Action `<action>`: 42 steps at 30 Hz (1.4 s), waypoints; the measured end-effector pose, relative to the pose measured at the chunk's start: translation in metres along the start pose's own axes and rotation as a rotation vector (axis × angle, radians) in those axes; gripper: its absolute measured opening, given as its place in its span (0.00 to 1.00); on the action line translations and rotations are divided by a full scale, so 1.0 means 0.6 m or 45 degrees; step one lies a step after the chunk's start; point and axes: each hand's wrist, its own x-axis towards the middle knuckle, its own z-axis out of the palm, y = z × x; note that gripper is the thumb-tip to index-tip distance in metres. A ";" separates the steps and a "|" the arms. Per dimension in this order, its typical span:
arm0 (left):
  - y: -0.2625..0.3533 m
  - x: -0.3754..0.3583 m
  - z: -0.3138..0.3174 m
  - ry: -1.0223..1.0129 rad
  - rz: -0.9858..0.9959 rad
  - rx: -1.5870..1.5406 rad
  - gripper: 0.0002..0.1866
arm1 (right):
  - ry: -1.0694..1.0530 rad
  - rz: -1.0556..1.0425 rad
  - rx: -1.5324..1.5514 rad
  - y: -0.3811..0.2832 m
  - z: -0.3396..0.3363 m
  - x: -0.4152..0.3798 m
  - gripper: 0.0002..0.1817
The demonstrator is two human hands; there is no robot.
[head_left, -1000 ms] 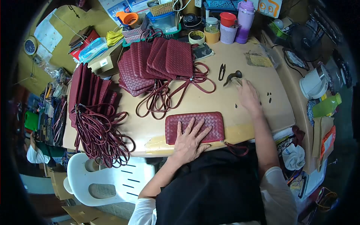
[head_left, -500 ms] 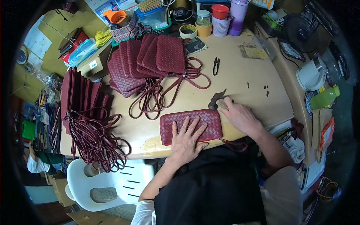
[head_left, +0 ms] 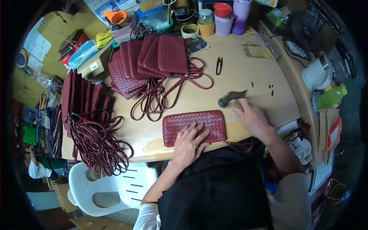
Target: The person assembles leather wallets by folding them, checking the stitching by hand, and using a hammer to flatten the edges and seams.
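A burgundy woven wallet (head_left: 178,124) with a wrist strap (head_left: 241,148) lies flat at the table's front edge. My left hand (head_left: 188,141) rests on its lower middle, open, with the fingers laid on the weave. To the right of the wallet, my right hand (head_left: 253,118) is closed on a hammer (head_left: 231,98). The dark hammer head is blurred by motion, apart from the wallet and beyond its top right corner. Most of the handle is hidden by my hand.
Burgundy wallets (head_left: 172,53) lie fanned out at the back, straps trailing forward. More wallets (head_left: 74,90) stand at the left with a tangle of straps (head_left: 96,142). Thread snips (head_left: 219,66) and small dark scraps (head_left: 271,90) lie on the table (head_left: 264,73). A white chair (head_left: 115,188) stands in front.
My right hand and the hammer have moved right, away from the wallet's corner. My left hand's fingers have drawn closer together and lower on the wallet.
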 end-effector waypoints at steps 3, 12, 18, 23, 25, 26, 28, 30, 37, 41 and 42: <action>0.000 0.003 0.022 0.113 0.020 -0.070 0.20 | -0.075 0.063 0.049 -0.004 -0.014 0.006 0.17; -0.003 -0.002 -0.017 0.201 0.034 -0.138 0.20 | 0.012 -0.346 0.162 -0.045 -0.040 0.060 0.18; -0.030 -0.023 -0.004 0.222 0.005 -0.136 0.18 | 0.244 -0.521 0.292 -0.133 -0.024 0.112 0.14; -0.027 -0.019 -0.006 0.258 -0.022 -0.188 0.17 | -0.188 -0.578 -0.132 -0.146 -0.009 0.145 0.18; -0.024 -0.017 -0.005 0.282 -0.043 -0.186 0.16 | -0.186 -0.569 -0.223 -0.147 -0.016 0.147 0.19; -0.024 -0.020 -0.004 0.271 -0.042 -0.190 0.16 | -0.111 -0.536 -0.082 -0.150 -0.011 0.144 0.19; -0.024 -0.018 0.000 0.290 -0.068 -0.172 0.16 | 0.050 -0.471 0.181 -0.151 -0.006 0.140 0.19; -0.022 -0.015 0.000 0.291 -0.067 -0.174 0.15 | 0.128 -0.663 0.231 -0.119 0.034 0.147 0.18; -0.019 -0.016 -0.003 0.260 -0.073 -0.145 0.14 | 0.235 -0.514 0.365 -0.132 0.035 0.129 0.17; -0.016 -0.016 -0.001 0.258 -0.076 -0.173 0.14 | -0.181 -0.417 0.088 -0.106 0.014 0.114 0.19; -0.013 -0.016 -0.005 0.252 -0.104 -0.148 0.14 | -0.171 -0.391 0.093 -0.093 -0.007 0.105 0.19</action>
